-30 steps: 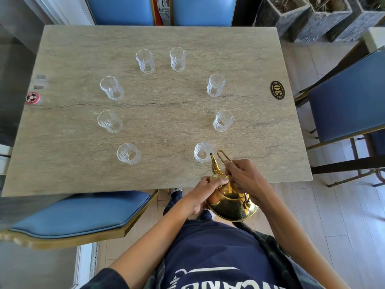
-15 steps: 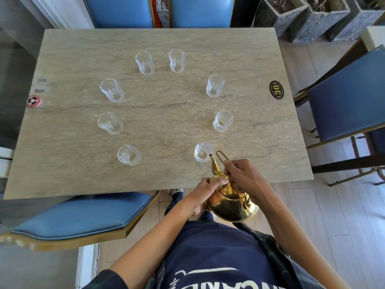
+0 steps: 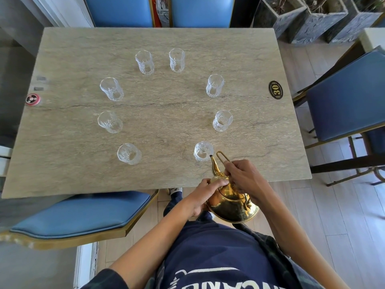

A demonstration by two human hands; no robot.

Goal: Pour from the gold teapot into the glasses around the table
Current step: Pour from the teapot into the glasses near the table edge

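The gold teapot [image 3: 233, 207] is tipped forward over the table's near edge, its spout tip at the rim of the nearest right glass [image 3: 203, 151]. My right hand [image 3: 245, 177] grips the teapot's wire handle from above. My left hand [image 3: 205, 193] presses on the lid and left side of the pot. Several clear cut glasses stand in a ring on the stone table [image 3: 158, 109], among them one at near left [image 3: 128, 153] and one at mid right [image 3: 222, 120]. I cannot tell whether liquid is flowing.
Blue chairs stand at the near left [image 3: 83, 213], the right [image 3: 350, 94] and the far side [image 3: 123, 11]. A black oval "30" plaque [image 3: 275, 89] lies by the right edge, a small red disc [image 3: 33, 99] by the left edge. Stone planters [image 3: 312, 15] stand at far right.
Hands and teapot have hardly moved. The view has shifted slightly, and the spout stays at the nearest right glass.
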